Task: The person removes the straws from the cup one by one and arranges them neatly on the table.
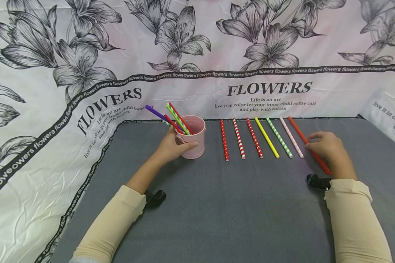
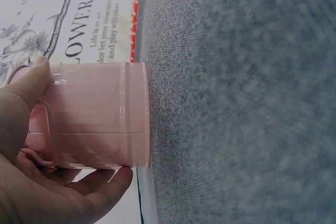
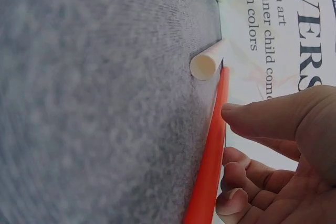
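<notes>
My left hand (image 1: 173, 146) grips a small pink metal pail (image 1: 195, 146) from its left side, thumb across the front near the rim. In the left wrist view its fingers (image 2: 107, 195) wrap under the pail's wall, beside the wire handle. Purple, green and red straws (image 1: 177, 118) lean leftward out of the pail. On the right, my right hand (image 1: 329, 146) is over a long orange-red straw (image 1: 297, 128) lying slanted on the cloth. Its thumb (image 3: 252, 119) and loosely bent fingertips are at the straw's edge, with no clear pinch around it.
Several paper straws lie in a row between the hands: dotted red (image 1: 224, 140), striped red (image 1: 239, 138), another dotted red (image 1: 254, 138), yellow (image 1: 267, 137), striped green (image 1: 279, 138) and pale pink (image 1: 291, 137). Behind the grey tabletop (image 1: 224, 212) hangs a flower-printed cloth (image 1: 184, 96).
</notes>
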A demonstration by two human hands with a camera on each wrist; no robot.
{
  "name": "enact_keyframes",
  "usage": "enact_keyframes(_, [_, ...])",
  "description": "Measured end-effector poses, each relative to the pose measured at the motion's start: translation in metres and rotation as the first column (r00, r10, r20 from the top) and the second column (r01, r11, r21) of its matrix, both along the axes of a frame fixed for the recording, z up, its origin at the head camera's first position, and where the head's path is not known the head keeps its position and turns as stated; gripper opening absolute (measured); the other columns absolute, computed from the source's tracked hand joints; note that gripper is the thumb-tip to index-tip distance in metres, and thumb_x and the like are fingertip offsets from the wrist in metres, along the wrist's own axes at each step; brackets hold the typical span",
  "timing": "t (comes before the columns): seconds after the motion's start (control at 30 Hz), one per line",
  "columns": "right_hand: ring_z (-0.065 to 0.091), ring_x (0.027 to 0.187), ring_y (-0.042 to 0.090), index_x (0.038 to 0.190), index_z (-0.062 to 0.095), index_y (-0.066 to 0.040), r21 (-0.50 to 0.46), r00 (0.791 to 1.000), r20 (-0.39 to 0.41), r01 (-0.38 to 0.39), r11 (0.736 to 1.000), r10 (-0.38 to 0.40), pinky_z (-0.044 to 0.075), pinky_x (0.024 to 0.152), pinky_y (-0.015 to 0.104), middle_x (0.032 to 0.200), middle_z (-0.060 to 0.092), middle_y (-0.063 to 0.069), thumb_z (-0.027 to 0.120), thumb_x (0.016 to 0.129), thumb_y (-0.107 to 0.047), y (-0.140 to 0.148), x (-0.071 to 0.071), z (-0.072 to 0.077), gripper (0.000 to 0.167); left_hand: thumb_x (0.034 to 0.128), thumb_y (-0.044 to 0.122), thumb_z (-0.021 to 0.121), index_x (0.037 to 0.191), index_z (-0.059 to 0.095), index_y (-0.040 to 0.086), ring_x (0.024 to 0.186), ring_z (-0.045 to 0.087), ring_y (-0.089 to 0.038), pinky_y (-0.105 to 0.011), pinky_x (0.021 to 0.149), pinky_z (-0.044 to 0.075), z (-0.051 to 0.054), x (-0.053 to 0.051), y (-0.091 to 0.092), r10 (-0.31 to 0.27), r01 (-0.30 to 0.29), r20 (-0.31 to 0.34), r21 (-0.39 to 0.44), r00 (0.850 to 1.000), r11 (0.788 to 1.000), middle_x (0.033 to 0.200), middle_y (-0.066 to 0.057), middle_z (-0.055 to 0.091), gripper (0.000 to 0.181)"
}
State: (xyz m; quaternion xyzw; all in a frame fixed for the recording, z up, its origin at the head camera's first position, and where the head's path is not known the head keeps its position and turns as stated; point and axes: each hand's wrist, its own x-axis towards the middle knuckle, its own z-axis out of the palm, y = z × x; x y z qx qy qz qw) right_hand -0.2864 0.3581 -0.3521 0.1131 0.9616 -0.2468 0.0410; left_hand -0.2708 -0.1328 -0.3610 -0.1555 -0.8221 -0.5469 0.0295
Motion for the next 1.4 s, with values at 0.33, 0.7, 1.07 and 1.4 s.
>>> enact_keyframes(0.33, [0.047,0.115,0.055,0.136,0.047,0.009,-0.011,1.0,-0.004,-0.002,1.0,0.002,0.043,0.089,0.067,0.132,0.044,0.041,0.058,0.097,-0.017,-0.008,0.0,0.008,0.048,0.085,0.024,0.081,0.146,0.035,0.01,0.12,0.052,-0.028,-0.047,0.1,0.047,-0.002,-0.001,-0.003,0.002,-0.002,0.0,-0.022,1.0,1.0,0.137,-0.011,0.047,0.078])
enact_keyframes(0.7, [0.047,0.113,0.053,0.138,0.047,0.006,-0.04,0.997,-0.071,-0.024,0.999,0.021,0.043,0.087,0.066,0.131,0.045,0.037,0.05,0.096,-0.008,-0.022,0.0,0.02,0.044,0.0849,0.019,0.081,0.146,0.035,0.01,0.12,0.051,-0.027,-0.047,0.099,0.048,-0.002,-0.001,-0.004,-0.029,0.029,-0.023,0.002,0.999,1.0,0.137,-0.011,0.046,0.077])
enact_keyframes(1.07, [0.052,0.112,0.051,0.132,0.057,0.005,-0.027,0.932,-0.318,-0.19,0.981,0.171,0.045,0.083,0.062,0.125,0.057,0.034,0.047,0.1,-0.009,-0.076,0.008,0.045,0.036,0.0855,0.019,0.08,0.147,0.034,0.008,0.122,0.05,-0.028,-0.049,0.101,0.046,-0.004,-0.003,-0.004,-0.036,0.036,-0.042,-0.004,0.998,0.999,0.139,-0.012,0.045,0.077])
enact_keyframes(1.4, [0.06,0.082,0.031,0.115,0.071,0.002,0.072,0.714,-0.538,-0.49,0.869,0.447,0.046,0.069,0.046,0.103,0.07,0.019,0.056,0.098,-0.003,-0.174,0.013,0.067,0.023,0.0844,0.016,0.081,0.146,0.037,0.005,0.116,0.053,-0.029,-0.048,0.098,0.048,-0.004,-0.003,-0.001,-0.06,0.062,-0.074,0.019,0.995,0.998,0.137,-0.015,0.046,0.076])
